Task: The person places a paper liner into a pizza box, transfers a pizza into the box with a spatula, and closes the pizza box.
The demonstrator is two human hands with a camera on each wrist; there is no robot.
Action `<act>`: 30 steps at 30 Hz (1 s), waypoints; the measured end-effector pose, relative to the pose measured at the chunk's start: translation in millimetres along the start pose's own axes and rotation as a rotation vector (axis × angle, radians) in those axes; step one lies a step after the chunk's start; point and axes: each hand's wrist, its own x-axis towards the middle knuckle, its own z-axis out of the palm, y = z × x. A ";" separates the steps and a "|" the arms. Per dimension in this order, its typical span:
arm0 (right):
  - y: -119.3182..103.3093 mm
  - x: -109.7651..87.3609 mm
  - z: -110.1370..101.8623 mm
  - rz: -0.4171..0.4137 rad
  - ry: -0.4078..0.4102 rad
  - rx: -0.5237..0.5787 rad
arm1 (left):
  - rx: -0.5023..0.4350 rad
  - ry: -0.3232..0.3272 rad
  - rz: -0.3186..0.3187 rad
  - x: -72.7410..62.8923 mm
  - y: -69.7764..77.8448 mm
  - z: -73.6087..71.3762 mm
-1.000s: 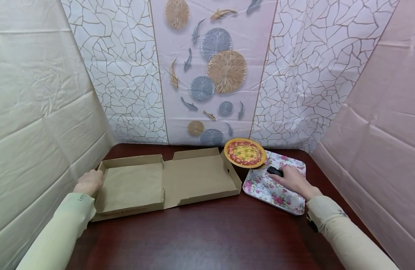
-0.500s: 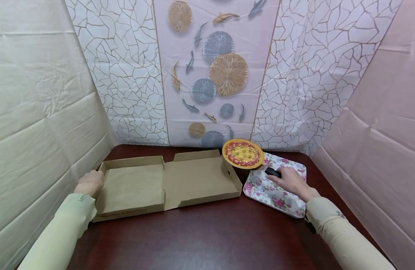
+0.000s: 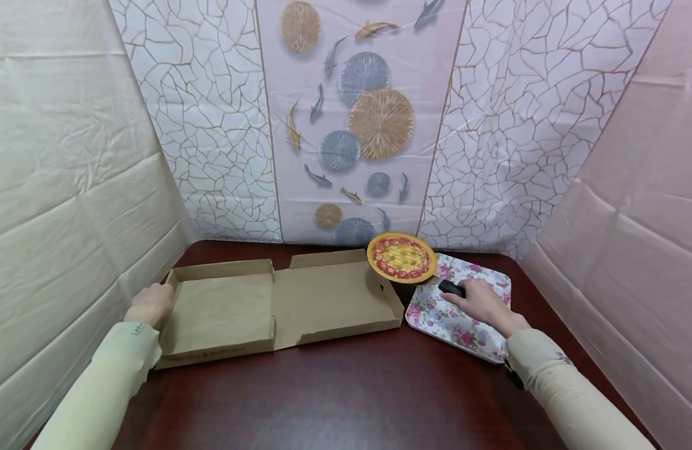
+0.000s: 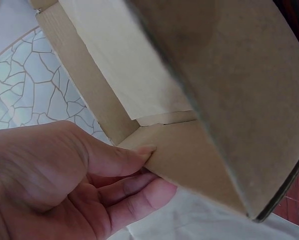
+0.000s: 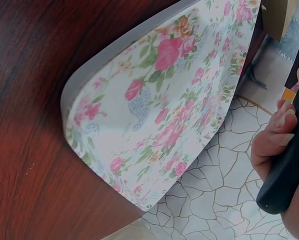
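In the head view my right hand (image 3: 483, 303) grips the black handle of a pizza spatula (image 3: 451, 288). Its blade is mostly hidden beneath a round toy-like pizza (image 3: 402, 257), which is carried above the table by the box's far right corner. The right wrist view shows fingers curled round the black handle (image 5: 287, 165). On the left, my left hand (image 3: 150, 305) pinches the side wall of an open cardboard pizza box (image 3: 222, 312) between thumb and fingers. That box wall (image 4: 189, 160) fills much of the left wrist view.
The box lid (image 3: 329, 300) lies folded out to the right, with low upright flaps. A white floral tray (image 3: 464, 334) lies beneath my right hand. Dark red table (image 3: 323, 400) shows in front. Cloth walls (image 3: 346, 156) stand behind and at both sides.
The pizza on the spatula has moved slightly left towards the box lid, with my right hand following. My left hand stays on the box wall. The head view has shifted a little.
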 end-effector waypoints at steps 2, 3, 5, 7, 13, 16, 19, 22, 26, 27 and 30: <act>-1.6 0.5 -0.4 -0.004 -0.001 -0.002 | -0.002 0.005 0.005 0.1 -0.3 -0.7; -2.2 0.9 -0.6 -0.008 0.001 -0.005 | -0.004 0.010 0.006 -0.2 -0.2 -1.2; -3.6 1.7 -0.8 -0.010 0.000 -0.005 | -0.008 0.014 0.008 -0.7 -0.6 -1.9; -4.9 2.4 -1.0 -0.010 -0.005 0.001 | -0.010 0.010 0.008 -0.9 -1.1 -1.9; -8.8 3.5 -1.4 -0.007 -0.015 0.014 | -0.022 0.005 0.004 -1.7 -0.6 -3.0; -10.1 4.4 -1.3 -0.014 -0.006 0.013 | -0.022 0.014 0.007 -2.3 0.0 -4.2; -11.8 5.3 -1.0 -0.027 0.009 0.006 | -0.014 0.015 0.003 -2.0 -0.3 -3.9; -13.4 5.8 -1.1 -0.030 0.020 0.001 | -0.009 0.010 -0.003 -1.4 -0.2 -3.4; -15.6 5.6 -1.1 -0.034 0.024 -0.011 | -0.004 -0.002 -0.015 0.7 0.3 -3.0; -16.1 5.5 -0.9 -0.033 0.025 -0.013 | -0.004 -0.007 -0.022 1.7 0.5 -2.7; -17.6 5.0 -0.8 -0.046 0.036 -0.030 | 0.002 -0.008 -0.038 5.2 0.4 -1.0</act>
